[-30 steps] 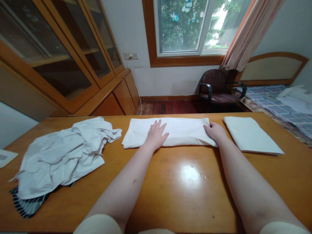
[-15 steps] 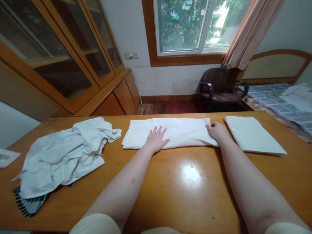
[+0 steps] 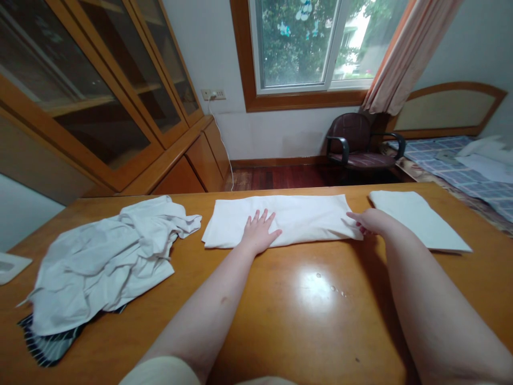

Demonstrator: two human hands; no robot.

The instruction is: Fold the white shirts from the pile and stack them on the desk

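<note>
A white cloth (image 3: 308, 214), folded into a long flat strip, lies across the far middle of the table. My left hand (image 3: 259, 232) rests flat on its left half with the fingers spread. At the strip's right end is my right hand (image 3: 369, 221), its fingers bent around the edge; small creases run in the cloth beside it. Just right of that hand lies another folded white cloth (image 3: 420, 222), a neat flat rectangle. A crumpled pile of white cloth (image 3: 108, 262) covers the table's left side, with a dark striped cloth (image 3: 50, 345) poking out beneath.
The wooden table (image 3: 296, 331) has a few wet-looking spots near its middle. A pale flat object (image 3: 14, 267) sits at the left edge. Beyond are a glass-door cabinet (image 3: 160, 144), an armchair (image 3: 352, 141) and a bed (image 3: 441, 155).
My right hand has shifted right and nearer along the strip's right end, and its grip on the edge has changed. My left hand stays on the cloth.
</note>
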